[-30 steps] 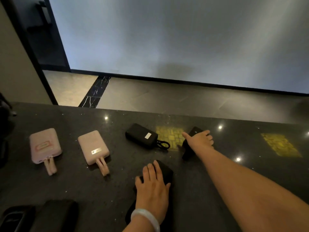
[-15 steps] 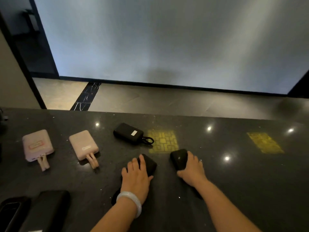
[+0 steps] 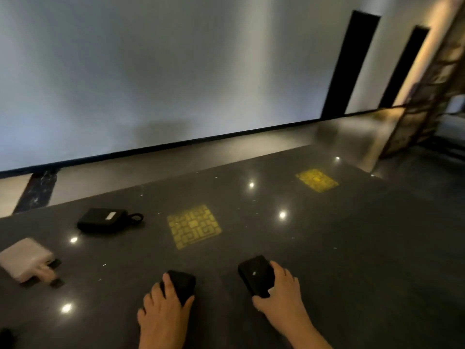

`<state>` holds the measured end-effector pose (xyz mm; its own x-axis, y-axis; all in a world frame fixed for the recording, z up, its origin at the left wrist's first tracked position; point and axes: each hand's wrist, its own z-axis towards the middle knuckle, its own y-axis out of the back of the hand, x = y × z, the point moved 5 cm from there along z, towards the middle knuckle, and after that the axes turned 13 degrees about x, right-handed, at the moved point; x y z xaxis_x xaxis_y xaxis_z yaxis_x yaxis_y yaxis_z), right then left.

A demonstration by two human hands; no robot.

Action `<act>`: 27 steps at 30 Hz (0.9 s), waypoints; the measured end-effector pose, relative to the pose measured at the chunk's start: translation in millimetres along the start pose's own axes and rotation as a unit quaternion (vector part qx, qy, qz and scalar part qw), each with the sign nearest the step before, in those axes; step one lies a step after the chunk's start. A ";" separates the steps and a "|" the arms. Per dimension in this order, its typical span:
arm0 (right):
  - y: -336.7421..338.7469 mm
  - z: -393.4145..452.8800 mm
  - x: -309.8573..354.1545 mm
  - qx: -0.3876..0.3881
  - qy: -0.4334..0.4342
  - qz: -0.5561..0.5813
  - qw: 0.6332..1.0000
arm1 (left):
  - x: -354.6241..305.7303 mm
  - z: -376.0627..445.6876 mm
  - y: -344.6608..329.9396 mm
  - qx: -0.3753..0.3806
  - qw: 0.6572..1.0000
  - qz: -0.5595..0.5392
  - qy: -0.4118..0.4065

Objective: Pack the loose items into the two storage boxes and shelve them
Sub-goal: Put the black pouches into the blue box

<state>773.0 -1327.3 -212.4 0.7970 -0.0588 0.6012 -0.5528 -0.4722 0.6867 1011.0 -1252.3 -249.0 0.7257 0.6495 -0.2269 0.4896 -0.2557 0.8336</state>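
On the dark stone counter (image 3: 352, 248), my left hand (image 3: 163, 313) lies over a black power bank (image 3: 182, 283) and grips it. My right hand (image 3: 284, 295) holds a second black power bank (image 3: 255, 274) from its right side, low over the counter or on it. Farther back at the left lies a third black power bank (image 3: 103, 219) with a loop cord and a white label. A pink power bank (image 3: 24, 259) with a short cable lies at the left edge, blurred. No storage box shows in this view.
Two yellow patterned light patches (image 3: 193, 225) (image 3: 317, 179) fall on the counter. Past the counter's far edge lie a tiled floor and a pale wall (image 3: 176, 71). A dark lattice frame (image 3: 427, 96) leans at the far right.
The view has swung to the right, so the left pink power bank and the dark items at the lower left have left the frame. Both hands have drawn their black power banks nearer to me.
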 end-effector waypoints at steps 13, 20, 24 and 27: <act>229.2 -187.6 -185.3 -0.309 -0.064 0.069 0.946 | -255.3 -177.9 -40.7 -0.075 0.911 0.001 -0.405; 255.8 -223.2 -293.0 -0.255 -0.140 0.032 0.956 | -341.5 -245.7 -97.7 -0.005 0.855 0.038 -0.517; 251.0 -201.7 -325.8 -0.118 -0.139 -0.001 0.983 | -357.6 -261.6 -121.7 0.000 0.836 0.065 -0.545; 244.3 -178.3 -337.1 -0.043 -0.138 -0.057 0.988 | -359.1 -265.0 -132.2 -0.012 0.841 0.092 -0.532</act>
<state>325.9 -1266.0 -174.4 0.8842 -0.2527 0.3928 -0.4657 -0.4131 0.7826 557.5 -1261.9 -144.3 0.8167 -0.4123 -0.4038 0.3202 -0.2584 0.9114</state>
